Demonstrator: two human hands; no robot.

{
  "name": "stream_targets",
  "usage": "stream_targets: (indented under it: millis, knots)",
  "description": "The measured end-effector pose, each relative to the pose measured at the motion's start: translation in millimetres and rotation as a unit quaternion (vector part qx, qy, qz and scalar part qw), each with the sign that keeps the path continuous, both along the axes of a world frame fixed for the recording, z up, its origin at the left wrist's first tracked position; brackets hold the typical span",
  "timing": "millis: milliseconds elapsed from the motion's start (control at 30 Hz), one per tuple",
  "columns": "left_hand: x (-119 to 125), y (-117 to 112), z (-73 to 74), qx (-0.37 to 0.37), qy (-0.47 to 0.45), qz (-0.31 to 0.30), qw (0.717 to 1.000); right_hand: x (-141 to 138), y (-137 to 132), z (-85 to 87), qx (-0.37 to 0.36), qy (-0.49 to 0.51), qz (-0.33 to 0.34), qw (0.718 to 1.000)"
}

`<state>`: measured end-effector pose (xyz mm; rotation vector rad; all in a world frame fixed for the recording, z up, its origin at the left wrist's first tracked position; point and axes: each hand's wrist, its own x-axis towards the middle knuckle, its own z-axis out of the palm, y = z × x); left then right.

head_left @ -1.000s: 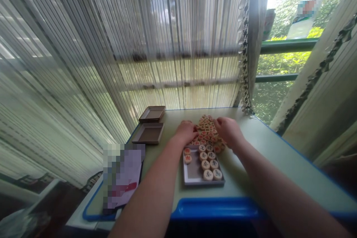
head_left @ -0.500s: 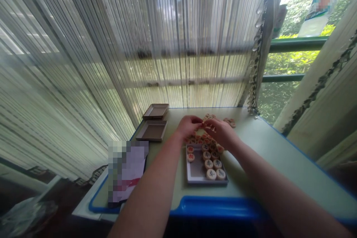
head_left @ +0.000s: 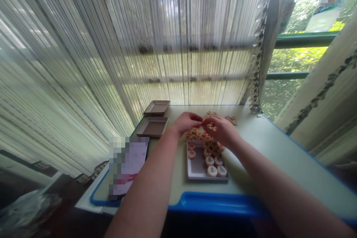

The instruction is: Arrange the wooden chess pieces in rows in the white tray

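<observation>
My left hand (head_left: 187,122) and my right hand (head_left: 221,129) meet fingertip to fingertip above loose round Chinese chess pieces (head_left: 198,137). Both hands are closed in a pinch; what is between the fingers is too small and hidden to make out. Just in front of them lies a shallow grey tray (head_left: 196,171). Two red-marked pieces (head_left: 191,154) are stacked down its left side. Several black-marked pieces (head_left: 212,171) fill two columns along its right side. Part of the loose heap is hidden behind my right hand.
Two more shallow boxes, one brown lid (head_left: 156,108) and one tray (head_left: 153,126), lie at the table's back left. A phone (head_left: 131,171), partly blurred out, lies at left. More pieces (head_left: 231,120) sit at the back right. String curtains (head_left: 184,63) hang behind the table.
The camera view has shifted slightly, so the table and tray appear a little higher. My hands stay together over the loose pieces, and the pieces in the tray look the same.
</observation>
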<state>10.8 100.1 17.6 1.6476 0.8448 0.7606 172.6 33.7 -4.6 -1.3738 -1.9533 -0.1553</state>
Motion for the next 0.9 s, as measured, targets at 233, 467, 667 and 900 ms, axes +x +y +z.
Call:
stream_targets:
  millis: [233,467,667,900]
  knots:
    - [-1,-9,1.1,0.061,0.015,0.132,0.989,-8,-8,7.2,-0.049,0.014,-0.002,0.999]
    - [-23,-23,-8.5,0.157,0.194,0.167,0.954,-33,-20,8.8,-0.163,-0.016,0.079,0.983]
    - [-48,-56,-29.0,0.220,0.178,0.228,0.932,-41,-21,5.3,-0.186,-0.063,0.084,0.977]
    - [-54,-67,-45.5,0.295,0.218,0.240,0.899,-39,-19,2.0,-0.174,-0.065,0.093,0.978]
